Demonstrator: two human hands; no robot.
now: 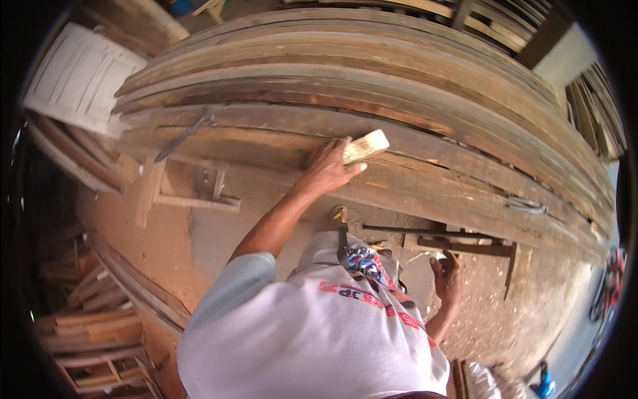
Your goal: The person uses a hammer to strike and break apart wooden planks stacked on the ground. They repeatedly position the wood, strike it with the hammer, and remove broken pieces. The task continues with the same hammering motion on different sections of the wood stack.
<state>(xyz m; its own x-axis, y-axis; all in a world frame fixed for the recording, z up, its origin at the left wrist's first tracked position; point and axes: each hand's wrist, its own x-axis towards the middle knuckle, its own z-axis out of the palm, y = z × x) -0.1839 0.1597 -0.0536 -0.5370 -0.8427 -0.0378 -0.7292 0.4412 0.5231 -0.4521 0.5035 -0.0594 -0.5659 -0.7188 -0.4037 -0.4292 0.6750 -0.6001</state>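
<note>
My left hand [327, 167] rests over the near planks of the workbench, its fingers wrapped round a short, pale wood block [367, 147]. The block points up and to the right from my grip. Lower on the right, my right hand [449, 278] hangs beside my shirt, clear of the bench. Its thumb and fingers are curled together near a thin pale thing that is too small to name. Long brown planks [279, 120] lie side by side under and beyond the left hand.
A dark-handled tool [178, 141] lies on the planks at left, a grey metal tool [528, 205] at right. A wooden frame [199, 199] stands below the bench's left part. A white panelled door [83, 76] leans far left; stacked timber [100, 339] lies lower left.
</note>
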